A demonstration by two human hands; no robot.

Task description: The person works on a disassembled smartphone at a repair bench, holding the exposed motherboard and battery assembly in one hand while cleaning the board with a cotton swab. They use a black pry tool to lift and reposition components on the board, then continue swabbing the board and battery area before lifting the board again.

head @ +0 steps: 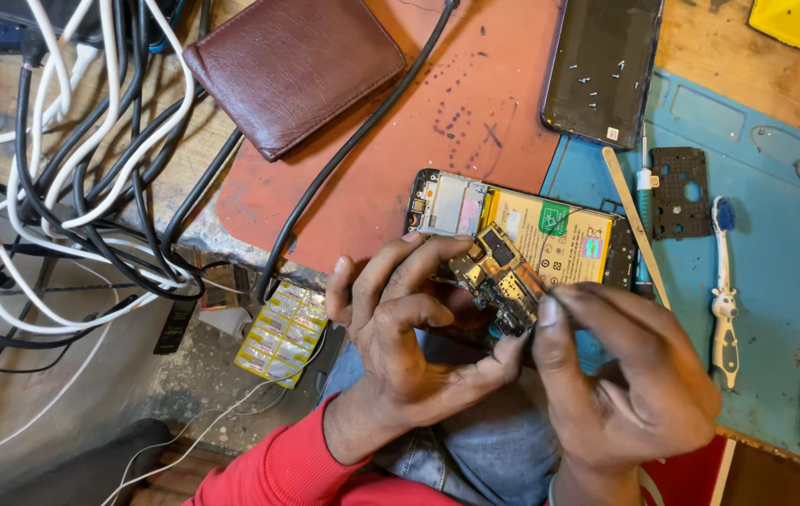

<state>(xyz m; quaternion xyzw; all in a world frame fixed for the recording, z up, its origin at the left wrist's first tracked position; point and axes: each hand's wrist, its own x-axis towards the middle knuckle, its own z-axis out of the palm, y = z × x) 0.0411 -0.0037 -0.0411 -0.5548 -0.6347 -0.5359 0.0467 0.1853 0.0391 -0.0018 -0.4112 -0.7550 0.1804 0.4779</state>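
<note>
Both the left hand [400,328] and the right hand [629,379] pinched a small circuit board [498,276], fingers clamped on its edges, just at six o'clock of the opened phone [522,230].

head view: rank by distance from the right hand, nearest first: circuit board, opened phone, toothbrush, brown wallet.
From the right hand:
1. Circuit board: pinched at its fingertips, shared with the left hand.
2. Opened phone: just above the hands, on the mat edge.
3. Toothbrush: off to the right on the blue mat.
4. Brown wallet: far upper left.
</note>
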